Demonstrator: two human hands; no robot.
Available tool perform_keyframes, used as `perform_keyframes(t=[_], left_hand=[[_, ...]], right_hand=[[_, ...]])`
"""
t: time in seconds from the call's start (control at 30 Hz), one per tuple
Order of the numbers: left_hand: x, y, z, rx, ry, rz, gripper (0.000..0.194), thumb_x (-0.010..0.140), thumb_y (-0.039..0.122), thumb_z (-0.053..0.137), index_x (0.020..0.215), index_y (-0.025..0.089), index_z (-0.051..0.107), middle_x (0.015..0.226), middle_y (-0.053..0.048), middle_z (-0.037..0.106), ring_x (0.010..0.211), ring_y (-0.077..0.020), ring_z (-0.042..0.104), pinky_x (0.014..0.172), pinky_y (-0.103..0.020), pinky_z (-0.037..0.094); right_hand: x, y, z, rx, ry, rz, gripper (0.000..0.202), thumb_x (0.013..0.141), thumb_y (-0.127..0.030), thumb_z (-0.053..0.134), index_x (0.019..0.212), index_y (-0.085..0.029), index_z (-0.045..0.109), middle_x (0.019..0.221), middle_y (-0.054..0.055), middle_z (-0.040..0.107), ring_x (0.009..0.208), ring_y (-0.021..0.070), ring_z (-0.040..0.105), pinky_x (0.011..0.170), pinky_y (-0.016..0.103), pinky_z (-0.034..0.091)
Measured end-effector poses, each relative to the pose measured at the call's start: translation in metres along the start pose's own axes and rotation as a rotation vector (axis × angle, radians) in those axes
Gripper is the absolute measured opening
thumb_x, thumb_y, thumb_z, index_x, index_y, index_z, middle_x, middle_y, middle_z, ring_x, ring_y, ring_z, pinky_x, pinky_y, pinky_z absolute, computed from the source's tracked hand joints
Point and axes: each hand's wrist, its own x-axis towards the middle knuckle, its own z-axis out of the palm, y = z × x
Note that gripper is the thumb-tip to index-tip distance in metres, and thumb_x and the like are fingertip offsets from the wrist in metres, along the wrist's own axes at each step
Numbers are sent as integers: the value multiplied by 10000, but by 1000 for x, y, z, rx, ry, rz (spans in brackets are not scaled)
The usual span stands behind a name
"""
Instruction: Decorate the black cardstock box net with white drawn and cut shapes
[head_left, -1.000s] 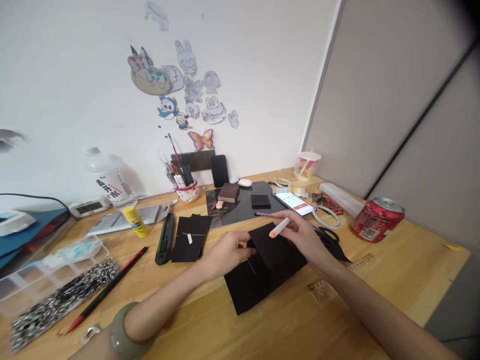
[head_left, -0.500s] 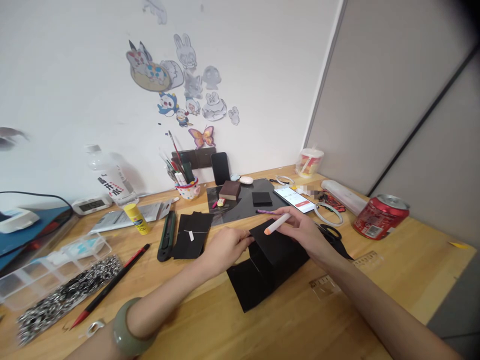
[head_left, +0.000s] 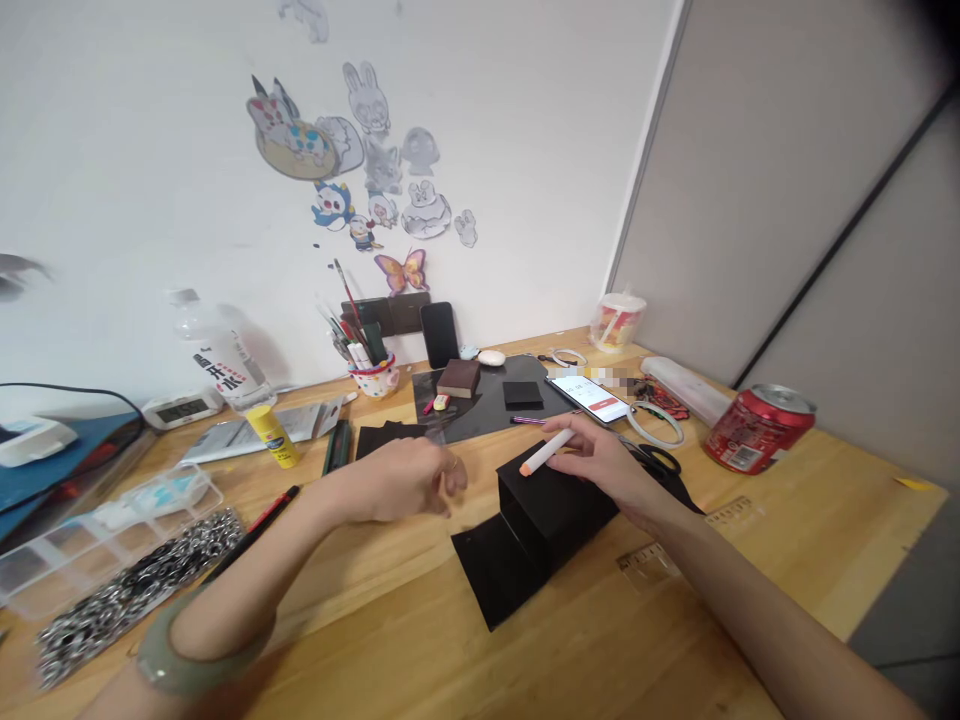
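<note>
In the head view, a folded black paper box (head_left: 559,505) sits on the desk, with a flat flap (head_left: 501,570) reaching toward me. My right hand (head_left: 592,455) rests over its top, the fingers closed around a white marker (head_left: 546,452) with an orange end. My left hand (head_left: 405,480) hovers to the left of the box, apart from it, fingers loosely bent and slightly parted, with nothing seen between them. Black paper pieces (head_left: 386,435) lie partly hidden behind that hand, beside a dark green utility knife (head_left: 339,447).
A red can (head_left: 760,428), scissors (head_left: 660,460) and a clear ruler (head_left: 649,565) are on the right. A phone (head_left: 589,393) lies behind the box. On the left are a glue stick (head_left: 271,437), a bottle (head_left: 225,350) and a tray of metal rings (head_left: 135,590).
My left hand has let go of the box's edge and moved left, over the black paper pieces. The marker in my right hand has shifted slightly left and down.
</note>
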Motion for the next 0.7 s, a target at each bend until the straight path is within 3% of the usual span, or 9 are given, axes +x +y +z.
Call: perform_keyframes(t=[0.1,0.17,0.3,0.47,0.7], left_hand=[[-7,0,6,59,-153,-58,246,483,221,758,688,202,624,660,6,618,537,-156,513,491,-233,305],[-7,5,14,98,-180,-94,297,447,232,776,671,183,588,633,-4,586,510,-159,480,473,-241,278],[-4,16,20,110,-141,-73,394,529,307,759,833,191,535,693,-5,576,579,-179,488,496,-249,274],[-3,25,11,29,-138,70,277,668,241,679,884,229,505,750,38,582,642,-139,511,517,-226,306],[-1,16,17,-30,-185,233,311,623,114,676,903,198,572,888,-6,560,694,-143,515,570,-234,359]], right_hand=[[0,-1,0,8,2,1,276,678,-259,642,944,-229,573,821,-13,641,803,170,602,723,304,441],[1,-1,1,13,1,1,280,681,-256,641,951,-228,572,796,-21,635,779,164,600,725,308,436],[2,0,0,36,-18,-7,290,687,-239,647,967,-228,569,796,-22,637,794,160,599,744,307,433],[2,0,-3,80,-67,-3,308,690,-215,652,991,-239,587,809,-22,657,808,156,606,754,299,432],[-1,-1,-8,131,-129,24,349,730,-220,621,1073,-232,559,811,-5,696,752,144,589,618,253,405]])
